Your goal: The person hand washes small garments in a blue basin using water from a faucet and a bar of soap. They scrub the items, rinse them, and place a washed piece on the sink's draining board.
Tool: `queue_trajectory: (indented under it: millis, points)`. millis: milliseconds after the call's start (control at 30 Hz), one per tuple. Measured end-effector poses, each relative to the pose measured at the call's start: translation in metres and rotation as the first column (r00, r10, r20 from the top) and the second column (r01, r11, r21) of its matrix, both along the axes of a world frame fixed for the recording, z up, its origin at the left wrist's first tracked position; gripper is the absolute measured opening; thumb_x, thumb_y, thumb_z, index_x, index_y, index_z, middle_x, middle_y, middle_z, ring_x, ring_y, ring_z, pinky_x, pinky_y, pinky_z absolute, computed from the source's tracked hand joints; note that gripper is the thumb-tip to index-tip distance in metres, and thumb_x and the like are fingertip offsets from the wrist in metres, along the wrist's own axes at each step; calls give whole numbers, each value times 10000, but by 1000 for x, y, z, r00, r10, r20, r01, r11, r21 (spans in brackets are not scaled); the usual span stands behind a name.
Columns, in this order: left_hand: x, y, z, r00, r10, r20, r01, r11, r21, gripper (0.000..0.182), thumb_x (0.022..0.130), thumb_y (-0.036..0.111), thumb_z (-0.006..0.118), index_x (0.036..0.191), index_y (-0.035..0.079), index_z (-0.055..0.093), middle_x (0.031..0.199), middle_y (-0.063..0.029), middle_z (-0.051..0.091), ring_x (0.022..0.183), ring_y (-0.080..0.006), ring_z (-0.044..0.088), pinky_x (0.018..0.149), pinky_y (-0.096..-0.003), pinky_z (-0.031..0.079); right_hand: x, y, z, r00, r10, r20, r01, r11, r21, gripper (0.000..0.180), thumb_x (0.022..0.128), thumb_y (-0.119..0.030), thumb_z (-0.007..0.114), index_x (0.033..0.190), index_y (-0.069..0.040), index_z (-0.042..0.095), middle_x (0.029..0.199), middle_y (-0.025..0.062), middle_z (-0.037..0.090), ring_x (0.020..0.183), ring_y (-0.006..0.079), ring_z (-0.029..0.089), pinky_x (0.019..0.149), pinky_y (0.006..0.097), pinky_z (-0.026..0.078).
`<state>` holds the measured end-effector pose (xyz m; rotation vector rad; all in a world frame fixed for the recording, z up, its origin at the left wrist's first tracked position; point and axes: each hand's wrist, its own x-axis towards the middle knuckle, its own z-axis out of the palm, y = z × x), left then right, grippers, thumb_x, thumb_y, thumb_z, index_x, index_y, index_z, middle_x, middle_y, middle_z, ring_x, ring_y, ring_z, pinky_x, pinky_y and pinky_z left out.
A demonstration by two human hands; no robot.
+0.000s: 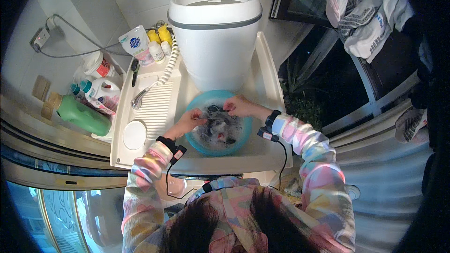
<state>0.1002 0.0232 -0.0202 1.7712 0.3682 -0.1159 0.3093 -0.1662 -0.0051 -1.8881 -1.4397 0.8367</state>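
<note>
A turquoise plastic basin (248, 135) stands in the laundry sink with cloudy, sudsy water in it. Dark and grey wet cloth (218, 124) lies bunched in the water, with a small red patch on it. My right hand (240, 106) is over the basin's far right side, fingertips pinched together on the dark cloth. Over the left side, my left hand (191, 122) has its fingers bent beside the cloth; whether they grip it cannot be made out. Both wrists wear black straps with small cabled devices.
Behind the basin stands a tall white bin-shaped tub (216, 49). Left are a ribbed washboard (161, 102), a shower head (137, 101), a round white lid (134, 135) and a green detergent bottle (84, 116). Socks (365, 24) hang at upper right.
</note>
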Motion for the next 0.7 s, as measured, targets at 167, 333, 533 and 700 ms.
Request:
queue_trajectory:
  millis: [167,333,533,700]
  points:
    - [-8,-2,27,982,185,-46,-189,921,-342,170,902,115,594,1064,111,543,978,20,599,870,-83,558,686,-244,454,-36,1,-12,954,72,290,-96,993,70,529,681,-177,744,1175,-78,584,1053,142,648,955,300,622,848,385,495]
    - [-9,4,53,938,344,-48,-335,860,-384,232,934,60,505,1149,146,502,1019,17,613,897,-97,600,680,-247,510,-18,4,-24,959,103,265,-48,977,-206,193,681,-173,705,841,-68,686,766,130,667,784,290,643,688,417,486]
    - [-15,13,58,946,315,72,-204,756,-621,207,908,20,530,1092,115,526,987,-14,624,843,-128,633,694,-269,540,-19,3,25,999,-46,10,47,997,-57,122,765,-161,645,794,-43,635,744,78,645,721,177,604,643,339,470]
    - [-17,16,84,895,399,198,-208,767,-607,208,868,1,585,1057,64,526,989,-62,630,850,-149,631,717,-285,538,-9,20,29,973,-187,-135,213,953,216,164,807,-169,626,868,-23,583,756,63,615,702,149,571,626,314,458]
